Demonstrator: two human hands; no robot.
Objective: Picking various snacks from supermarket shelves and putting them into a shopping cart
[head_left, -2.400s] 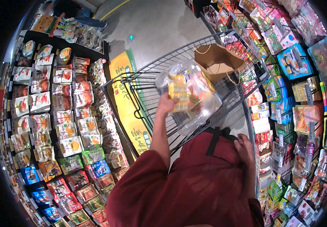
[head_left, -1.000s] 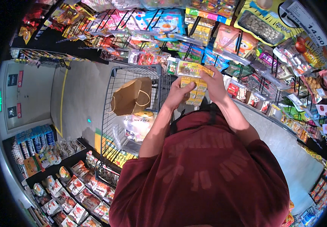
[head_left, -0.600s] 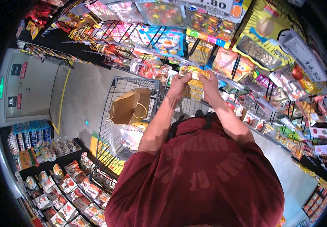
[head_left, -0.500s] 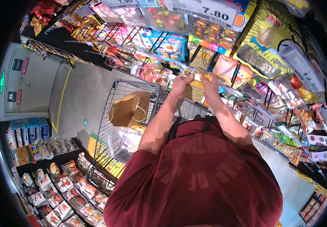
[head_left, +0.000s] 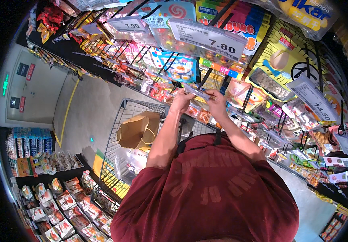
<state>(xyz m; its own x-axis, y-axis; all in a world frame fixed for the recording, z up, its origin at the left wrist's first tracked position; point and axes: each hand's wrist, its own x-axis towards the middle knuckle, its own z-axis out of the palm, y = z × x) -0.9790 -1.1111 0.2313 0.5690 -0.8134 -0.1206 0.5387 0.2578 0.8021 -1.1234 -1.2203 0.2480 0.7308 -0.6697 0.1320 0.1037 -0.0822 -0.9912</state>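
Both hands are raised to a hook on the snack rack. My left hand [head_left: 182,101] pinches the left end of a white price tag [head_left: 197,92] at the front of that hook. At the tag's right end, the fingers of my right hand [head_left: 217,103] are closed on it. Yellow packs [head_left: 212,80] hang just behind the tag, partly covered by it. To the left of them is a blue snack bag [head_left: 178,67], and to the right an orange and cream bag [head_left: 241,92] with a cartoon figure.
A wire shopping cart [head_left: 113,133] stands at my left, holding a brown paper bag [head_left: 135,131] and a white bag [head_left: 131,161]. Hooks with larger price tags [head_left: 206,37] jut out above my hands. A low display of packaged food [head_left: 65,201] is at lower left.
The view has shifted, so more of the upper rack shows. Yellow packs that showed below my hands now hang behind the tag, and both hands are at the tag's ends.
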